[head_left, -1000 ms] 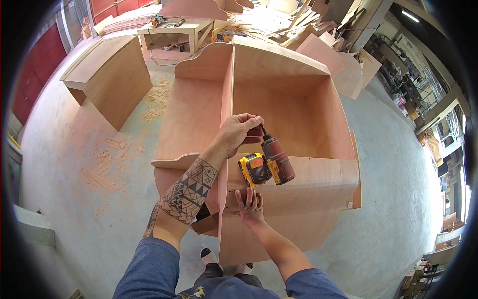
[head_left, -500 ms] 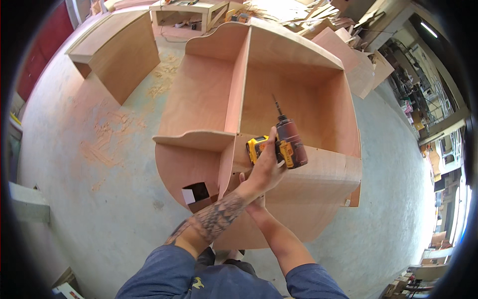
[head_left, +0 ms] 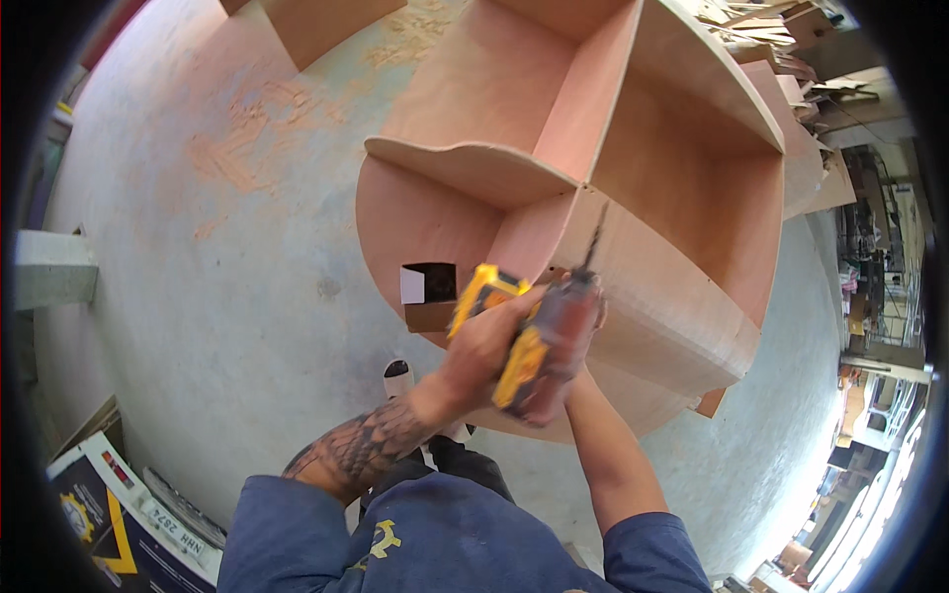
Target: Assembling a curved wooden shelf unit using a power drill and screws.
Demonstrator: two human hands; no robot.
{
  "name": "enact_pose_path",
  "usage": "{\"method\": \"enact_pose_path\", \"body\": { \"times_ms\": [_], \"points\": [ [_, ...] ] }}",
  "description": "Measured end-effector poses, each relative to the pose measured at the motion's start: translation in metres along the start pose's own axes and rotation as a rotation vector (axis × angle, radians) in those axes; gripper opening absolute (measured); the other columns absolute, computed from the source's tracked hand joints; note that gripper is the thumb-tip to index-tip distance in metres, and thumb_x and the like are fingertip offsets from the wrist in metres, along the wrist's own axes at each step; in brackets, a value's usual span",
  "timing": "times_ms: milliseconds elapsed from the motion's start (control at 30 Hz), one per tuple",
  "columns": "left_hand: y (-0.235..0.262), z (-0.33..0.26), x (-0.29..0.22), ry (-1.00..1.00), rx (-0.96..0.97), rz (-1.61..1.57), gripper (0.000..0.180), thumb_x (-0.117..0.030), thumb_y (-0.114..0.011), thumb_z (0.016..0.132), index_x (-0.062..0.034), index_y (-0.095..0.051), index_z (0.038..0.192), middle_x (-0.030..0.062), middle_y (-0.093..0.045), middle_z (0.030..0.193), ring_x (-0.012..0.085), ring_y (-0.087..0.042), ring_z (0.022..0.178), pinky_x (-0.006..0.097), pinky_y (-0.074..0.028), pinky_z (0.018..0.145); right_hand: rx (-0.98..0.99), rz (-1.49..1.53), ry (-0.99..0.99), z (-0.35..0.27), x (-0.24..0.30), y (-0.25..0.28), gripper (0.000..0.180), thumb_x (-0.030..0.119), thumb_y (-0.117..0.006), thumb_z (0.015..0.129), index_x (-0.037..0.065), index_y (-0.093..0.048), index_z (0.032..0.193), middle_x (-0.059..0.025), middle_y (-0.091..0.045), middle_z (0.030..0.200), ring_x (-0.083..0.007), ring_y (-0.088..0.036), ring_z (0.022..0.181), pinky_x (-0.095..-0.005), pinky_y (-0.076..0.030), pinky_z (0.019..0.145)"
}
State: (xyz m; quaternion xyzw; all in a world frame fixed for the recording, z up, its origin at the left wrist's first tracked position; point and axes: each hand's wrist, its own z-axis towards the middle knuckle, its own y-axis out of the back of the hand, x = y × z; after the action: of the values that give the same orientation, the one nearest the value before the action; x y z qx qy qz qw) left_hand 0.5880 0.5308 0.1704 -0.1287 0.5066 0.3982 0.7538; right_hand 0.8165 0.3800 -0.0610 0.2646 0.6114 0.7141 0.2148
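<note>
My left hand is wrapped round the grip of a cordless drill, which has a yellow battery, a dark red body and a long thin bit pointing away from me. The drill is blurred and hangs over the near side of a plywood cabinet. My right forearm reaches in beneath the drill, which hides most of my right hand and its fingers. Small dark holes dot the panel near the bit. A small box with a white flap and dark inside sits by the rounded left compartment.
The cabinet has a wavy-edged divider and deep compartments beyond my hands. Wood shavings lie on the concrete floor to the left, with another plywood piece behind them. Offcuts are heaped at the far right. A printed panel stands at lower left.
My view has swung down and left, so the cabinet appears turned and farther right. The drill has come nearer to my body, still in my left hand, and now covers my right hand.
</note>
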Motion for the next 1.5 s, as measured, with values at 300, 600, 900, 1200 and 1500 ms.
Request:
{"method": "enact_pose_path", "body": {
  "times_ms": [300,600,900,1200,1500],
  "points": [
    [0.016,-0.207,0.048,0.447,0.075,0.230,0.071,-0.016,-0.088,0.083,0.0009,-0.058,0.145,0.0192,-0.075,0.101,0.0366,-0.077,0.093,0.044,-0.061,0.081,-0.202,-0.273,0.313,-0.004,0.054,0.074,0.160,0.059,-0.103,0.057,0.009,-0.007,0.175,-0.0357,-0.006,0.173,-0.0519,-0.020,0.156,-0.0679,-0.025,0.121],
    [-0.047,-0.227,0.075,0.629,0.088,0.097,0.077,-0.015,-0.092,0.079,-0.0029,-0.058,0.147,0.0186,-0.075,0.101,0.0352,-0.077,0.093,0.045,-0.061,0.083,-0.171,-0.345,0.274,-0.005,0.050,0.071,0.157,0.071,-0.096,0.063,0.005,-0.007,0.174,-0.0367,-0.004,0.172,-0.0542,-0.018,0.155,-0.0695,-0.025,0.121],
    [-0.059,-0.220,0.075,0.742,0.087,-0.026,0.085,-0.009,-0.092,0.074,-0.0054,-0.052,0.149,0.0200,-0.075,0.104,0.0384,-0.077,0.094,0.047,-0.063,0.081,-0.185,-0.441,0.291,-0.004,0.051,0.071,0.167,0.075,-0.094,0.063,-0.003,0.008,0.171,-0.0413,-0.001,0.172,-0.0580,-0.013,0.157,-0.0697,-0.018,0.122],
    [-0.063,-0.221,0.075,0.755,0.085,-0.062,0.083,-0.009,-0.090,0.076,-0.0050,-0.052,0.150,0.0210,-0.075,0.104,0.0391,-0.077,0.094,0.048,-0.062,0.081,-0.176,-0.461,0.306,-0.005,0.049,0.072,0.167,0.083,-0.087,0.067,-0.004,0.010,0.171,-0.0408,0.004,0.172,-0.0579,-0.008,0.159,-0.0712,-0.016,0.123],
    [-0.069,-0.218,0.070,0.787,0.079,-0.055,0.082,-0.009,-0.091,0.078,-0.0051,-0.052,0.150,0.0218,-0.076,0.107,0.0391,-0.078,0.098,0.047,-0.063,0.083,-0.170,-0.465,0.293,-0.006,0.048,0.070,0.167,0.087,-0.084,0.067,-0.007,0.009,0.170,-0.0410,0.001,0.172,-0.0576,-0.006,0.160,-0.0705,-0.016,0.124]
  ]
}}
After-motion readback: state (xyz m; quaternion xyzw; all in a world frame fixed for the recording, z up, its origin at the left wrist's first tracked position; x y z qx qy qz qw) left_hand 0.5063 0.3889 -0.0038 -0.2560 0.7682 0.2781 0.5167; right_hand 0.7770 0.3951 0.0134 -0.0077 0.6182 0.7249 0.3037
